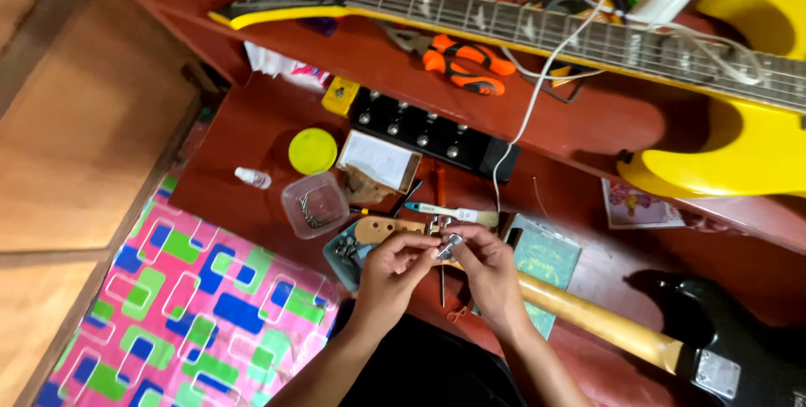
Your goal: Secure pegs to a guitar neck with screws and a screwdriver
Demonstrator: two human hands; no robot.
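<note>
Cluttered red-brown table (269, 134) below, both hands meet above the guitar headstock (382, 229): the small metal part (449, 247) sits between them, pinched by the fingers (428, 243) of the left hand (395, 271) and right hand (487, 268), tilted up toward the right.

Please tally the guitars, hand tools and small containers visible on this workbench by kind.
Guitars: 2, a yellow guitar and a black guitar.
Hand tools: 3, orange-handled pliers, a brush, a screwdriver.
Small containers: 2, a clear tub and a white bottle.
Total: 7.
</note>
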